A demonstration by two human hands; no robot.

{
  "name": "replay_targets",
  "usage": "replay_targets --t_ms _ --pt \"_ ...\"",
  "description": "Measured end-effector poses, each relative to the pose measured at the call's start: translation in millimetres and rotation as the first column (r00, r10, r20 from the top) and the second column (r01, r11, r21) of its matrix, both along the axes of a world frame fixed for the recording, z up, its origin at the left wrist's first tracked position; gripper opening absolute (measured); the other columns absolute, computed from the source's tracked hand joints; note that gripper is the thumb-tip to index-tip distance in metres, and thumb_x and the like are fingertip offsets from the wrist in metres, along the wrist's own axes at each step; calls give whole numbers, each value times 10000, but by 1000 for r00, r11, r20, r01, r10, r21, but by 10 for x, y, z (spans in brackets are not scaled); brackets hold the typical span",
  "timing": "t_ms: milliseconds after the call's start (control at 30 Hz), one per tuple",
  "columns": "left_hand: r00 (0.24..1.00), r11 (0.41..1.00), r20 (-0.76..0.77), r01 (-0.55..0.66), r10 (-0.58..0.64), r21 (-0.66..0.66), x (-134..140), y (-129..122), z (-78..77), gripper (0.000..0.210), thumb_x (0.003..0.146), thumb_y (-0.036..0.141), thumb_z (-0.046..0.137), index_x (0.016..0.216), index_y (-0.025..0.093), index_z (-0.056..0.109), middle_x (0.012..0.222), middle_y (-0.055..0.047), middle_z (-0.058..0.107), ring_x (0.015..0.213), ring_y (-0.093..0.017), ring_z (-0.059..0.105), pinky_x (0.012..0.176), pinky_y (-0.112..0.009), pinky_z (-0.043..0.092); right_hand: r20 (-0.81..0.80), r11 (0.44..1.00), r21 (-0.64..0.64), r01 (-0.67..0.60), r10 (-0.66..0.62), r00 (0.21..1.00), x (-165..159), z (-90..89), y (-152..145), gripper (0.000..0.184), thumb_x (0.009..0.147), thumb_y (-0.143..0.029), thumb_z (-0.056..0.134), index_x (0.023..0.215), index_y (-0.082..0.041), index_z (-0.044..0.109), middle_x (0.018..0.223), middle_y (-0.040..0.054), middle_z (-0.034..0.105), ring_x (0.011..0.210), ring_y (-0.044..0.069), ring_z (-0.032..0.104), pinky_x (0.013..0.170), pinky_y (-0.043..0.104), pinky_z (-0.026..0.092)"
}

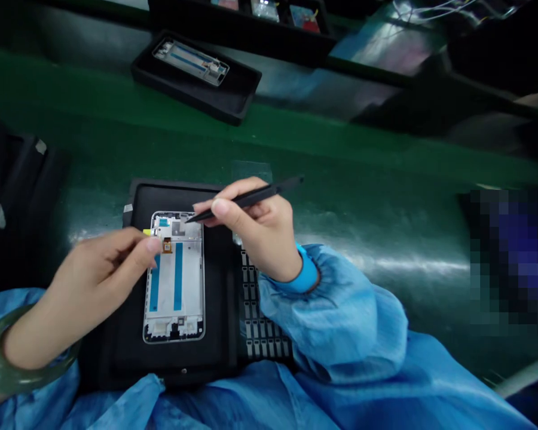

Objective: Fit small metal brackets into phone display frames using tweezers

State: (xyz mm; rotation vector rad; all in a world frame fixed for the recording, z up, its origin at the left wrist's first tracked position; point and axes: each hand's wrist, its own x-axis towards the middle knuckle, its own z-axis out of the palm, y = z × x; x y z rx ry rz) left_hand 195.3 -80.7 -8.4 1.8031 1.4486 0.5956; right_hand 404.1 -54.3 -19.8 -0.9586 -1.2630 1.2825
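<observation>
A phone mid-frame point(190, 286) with a silver rim and two blue strips lies face-up on a black padded tray point(219, 298). In my right hand point(264, 233) is a pair of slim black tweezers point(260, 194), gripped like a pen. Their tip points down at the upper part of the frame, by a grey square patch. My left hand point(103, 269) pinches thumb and forefinger together over the frame's left edge. Whatever lies between those fingertips is hidden. Just right of them shows a small gold-brown flex connector point(167, 245).
Another phone frame point(192, 63) rests in a black tray point(237, 98) farther back on the green bench point(363, 179). A sheet of small grey parts point(264, 334) lies beneath my right forearm. Black trays point(18, 179) stand at left, and a dark rack point(237, 27) runs along the back.
</observation>
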Motion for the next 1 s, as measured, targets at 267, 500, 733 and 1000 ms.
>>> replay_targets --t_ms 267,500,733,1000 --pt "920 865 -341 323 -193 385 -219 61 -278 365 882 262 491 1234 176 448 1459 -104 331 1364 -271 292 1124 -435 285 -191 978 -164 -130 98 977 -98 -143 152 192 769 -304 691 880 -184 589 860 -5 710 747 91 681 628 177 572" --pt "907 859 -347 362 -237 361 -218 37 -357 360 885 229 471 1237 176 419 1404 -98 419 1401 -272 204 1135 -470 276 -174 975 -164 -152 124 977 -50 -135 169 188 771 -321 684 876 -195 592 903 -1 693 815 115 683 645 199 591" --pt "967 894 -241 180 -83 411 -65 -135 -412 310 865 96 408 1173 133 416 1338 -141 463 1390 -254 242 1141 -478 270 -102 980 -182 -82 65 993 -83 -152 181 224 745 -316 704 864 -195 558 758 -35 643 692 92 678 612 193 590" --pt "954 873 -281 219 -99 436 -61 -162 -381 309 851 134 450 1158 115 429 1331 -167 465 1369 -288 280 1121 -518 283 -45 988 -142 54 -61 997 -128 -162 102 276 743 -327 701 831 -217 464 674 -70 613 616 98 689 544 185 591"
